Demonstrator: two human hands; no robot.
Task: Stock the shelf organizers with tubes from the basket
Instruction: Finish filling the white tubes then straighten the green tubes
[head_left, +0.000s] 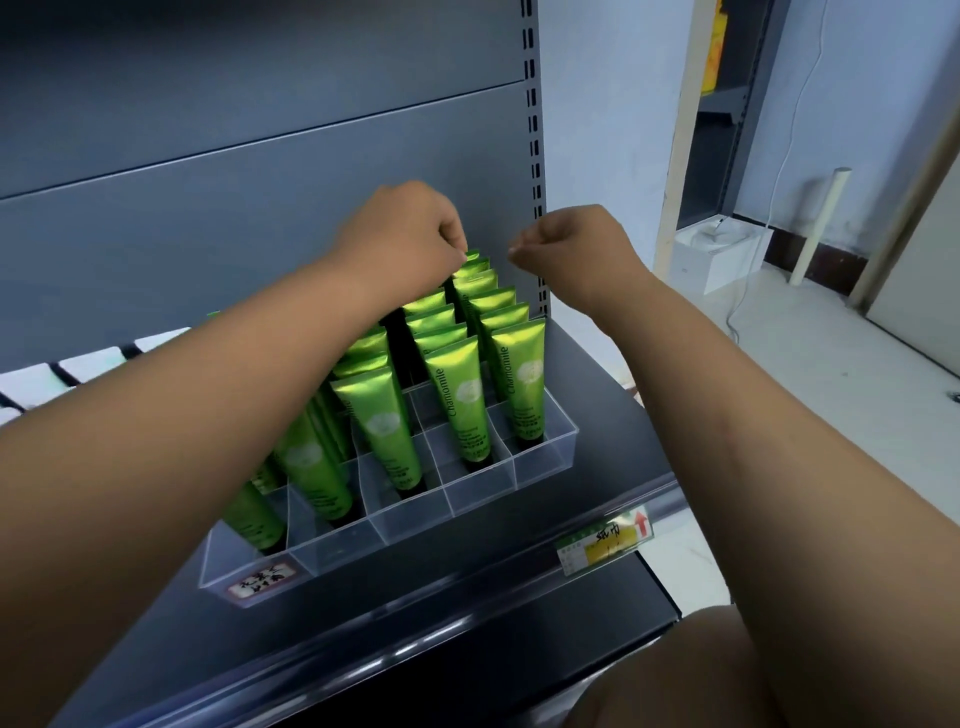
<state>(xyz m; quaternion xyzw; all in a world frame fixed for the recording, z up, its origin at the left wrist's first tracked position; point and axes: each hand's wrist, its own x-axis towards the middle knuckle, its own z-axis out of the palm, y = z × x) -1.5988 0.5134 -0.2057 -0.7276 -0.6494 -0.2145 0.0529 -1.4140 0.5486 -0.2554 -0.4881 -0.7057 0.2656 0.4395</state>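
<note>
The left hand (410, 234) pinches the crimped top of the rearmost tube (474, 258); the right hand (566, 244) is curled beside it, holding nothing visible. The tubes (457, 395) stand cap-down in the clear organizer (543, 465) (front cells vacant) and appear light, soft-walled and slick: grip at the stiff crimp.

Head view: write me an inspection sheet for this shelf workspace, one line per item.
Surface: dark grey metal shelf, yellow-green price label on its front edge.
Job's things: clear plastic divided organizer holding standing green Chamomile tubes; its front cells are empty; basket not in view.
Clutter: flat white packs on the shelf's left.
Grippers: left hand appears to pinch the rearmost tube; right hand curled, nothing seen in it.
Cables: white cable hanging down the wall towards the floor.
Surroundings: white carton on the floor, pale pole leaning on the wall.
</note>
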